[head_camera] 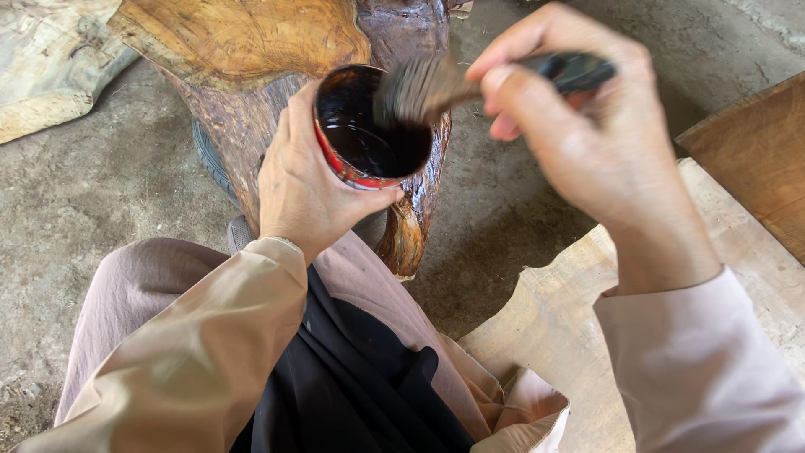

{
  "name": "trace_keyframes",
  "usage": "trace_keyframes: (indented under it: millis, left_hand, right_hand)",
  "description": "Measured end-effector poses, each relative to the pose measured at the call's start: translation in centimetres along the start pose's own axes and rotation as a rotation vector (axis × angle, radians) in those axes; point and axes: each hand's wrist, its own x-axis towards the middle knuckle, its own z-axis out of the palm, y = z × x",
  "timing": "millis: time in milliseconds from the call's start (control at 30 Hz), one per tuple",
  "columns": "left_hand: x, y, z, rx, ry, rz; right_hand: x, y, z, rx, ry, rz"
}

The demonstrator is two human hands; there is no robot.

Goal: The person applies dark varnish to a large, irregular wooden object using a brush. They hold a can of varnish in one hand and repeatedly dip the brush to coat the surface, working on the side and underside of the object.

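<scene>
My left hand point(300, 178) grips a small red can point(345, 164) from its left side, tilted toward me; dark liquid fills its inside. My right hand point(587, 126) holds a paintbrush point(436, 85) by its dark handle, fingers closed around it. The blurred bristles hang over the can's open mouth, at its upper right rim. Behind the can stands a glossy, dark-coated carved wooden piece point(251, 50) with a lighter orange-brown top surface.
A pale, uncoated wooden slab point(553, 327) lies at my right on the concrete floor point(101, 184). Another brown board point(755, 151) sits at the far right. A pale log piece point(46, 59) lies top left. My lap with tan and black cloth fills the bottom.
</scene>
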Motion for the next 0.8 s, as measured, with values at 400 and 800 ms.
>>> trace_keyframes:
  millis: [400,800]
  left_hand:
    - [-0.2,2.5,0.8,-0.022,-0.036,-0.011]
    - [2.2,-0.3,-3.8,-0.104,-0.011,-0.082]
  right_hand:
    - [-0.1,-0.4,2.3,-0.406,-0.097,0.149]
    - [3.0,-4.1,4.5,-0.193,0.033,0.304]
